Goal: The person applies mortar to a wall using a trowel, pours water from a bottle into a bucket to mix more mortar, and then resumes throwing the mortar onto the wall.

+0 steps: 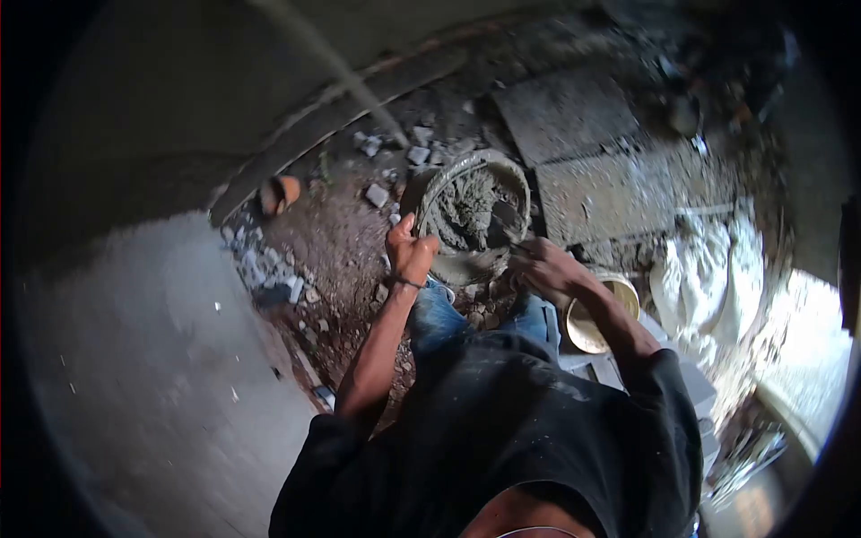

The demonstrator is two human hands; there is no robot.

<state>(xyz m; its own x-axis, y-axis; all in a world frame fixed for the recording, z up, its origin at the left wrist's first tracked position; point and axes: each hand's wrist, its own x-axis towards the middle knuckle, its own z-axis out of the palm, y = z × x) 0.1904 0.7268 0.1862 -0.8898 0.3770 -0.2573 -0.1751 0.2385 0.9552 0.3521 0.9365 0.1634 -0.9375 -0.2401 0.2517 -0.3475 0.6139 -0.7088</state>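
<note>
A round bucket (466, 267) of wet grey mortar (466, 204) stands on the ground in front of my legs, its rim coated with the mix. On the left side of that rim, my left hand (413, 252) is closed with the thumb over the edge. My right hand (542, 267) is closed at the bucket's right front edge, around what looks like a trowel (508, 216). The trowel's dark blade reaches into the mortar, and its handle is hidden by my fingers.
A second bucket (603, 314) lies close to my right forearm. White sacks (704, 273) are on the right, with flat boards (605, 197) beyond. Rubble (269, 267), an orange clay piece (280, 194) and a concrete slab (170, 359) are on the left.
</note>
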